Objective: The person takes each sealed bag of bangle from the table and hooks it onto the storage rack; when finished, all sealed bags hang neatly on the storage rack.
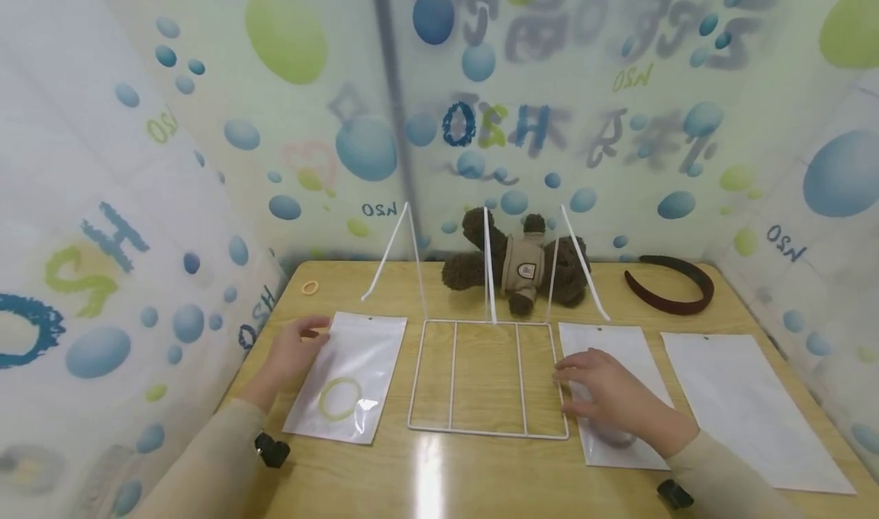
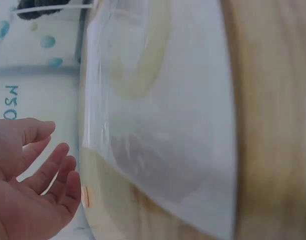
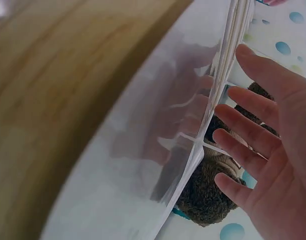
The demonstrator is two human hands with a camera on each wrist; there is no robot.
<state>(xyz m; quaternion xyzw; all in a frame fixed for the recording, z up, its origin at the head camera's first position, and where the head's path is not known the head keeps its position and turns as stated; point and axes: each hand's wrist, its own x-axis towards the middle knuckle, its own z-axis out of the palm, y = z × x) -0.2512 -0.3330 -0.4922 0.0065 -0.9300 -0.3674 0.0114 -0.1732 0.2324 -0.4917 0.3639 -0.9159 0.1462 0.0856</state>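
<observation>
Small booth, pale wall covering (image 1: 302,122) with blue and green dots and mirrored "H2O" lettering; wood-grain table (image 1: 384,481) below.

Left hand (image 1: 295,351): fingers loosely bent, thumb apart from them, nothing gripped. It hangs by the upper left edge of the left packet (image 1: 374,359); the left wrist view shows the fingertips apart from the film. A pale yellow-green ring (image 1: 323,401) shows through that packet's lower half.

Right hand (image 1: 611,393): fingers spread and slack, nothing held. It hovers over the middle packet (image 1: 625,343), fingertips reaching toward the right side of the wire rack (image 1: 453,374). Contact with the rack: cannot tell.

The rack stands between these two packets, white, its bent uprights rising at the back. Right packet (image 1: 755,412) lies flat beyond the right hand. Behind the uprights, a brown bear (image 1: 525,267) in a tan top, on its side. Far right, a dark hairband (image 1: 703,286); far left, a small orange ring (image 1: 316,286).

Step, as I judge it: hands poised, no grasp made. Lifting either packet would call for lowering the near hand and pinching an edge; the film looks slick, so a corner seems the surest hold.
</observation>
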